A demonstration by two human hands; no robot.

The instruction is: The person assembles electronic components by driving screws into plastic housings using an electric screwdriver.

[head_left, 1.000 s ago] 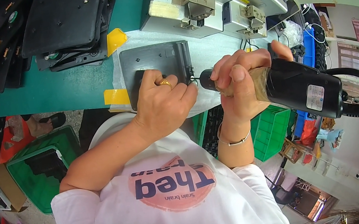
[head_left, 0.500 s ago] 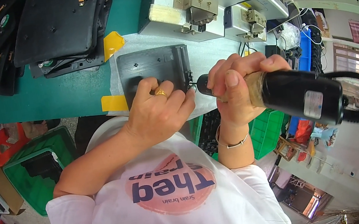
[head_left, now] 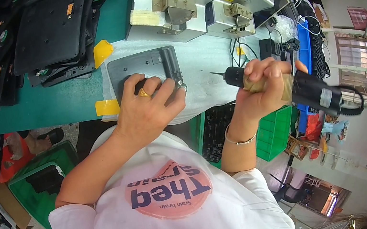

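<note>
Black panel (head_left: pixel 139 65) lies on white sheet (head_left: pixel 203 60), under my left hand (head_left: pixel 143 102); fingers curled over its near right part, whether pinching or just pressing I cannot tell. My right hand (head_left: pixel 263 85) wrapped tight round black power screwdriver (head_left: pixel 307 85), its thin bit (head_left: pixel 217 74) right of panel, apart from it.

Counted one left hand (head_left: pixel 143 106), one right hand (head_left: pixel 263 84). Logged one power screwdriver (head_left: pixel 315 88), one ring (head_left: pixel 143 93), one bracelet (head_left: pixel 241 142). Noted one black panel (head_left: pixel 138 63) under left hand; further black panels (head_left: pixel 46 35) piled at left, more than three, overlapping, exact total unreadable. Tallied two silver machines (head_left: pixel 168 22), one white sheet (head_left: pixel 201 60), two yellow tape pieces (head_left: pixel 107 108) along left edge, at least two green crates (head_left: pixel 272 136), one sandal (head_left: pixel 55 135).
</note>
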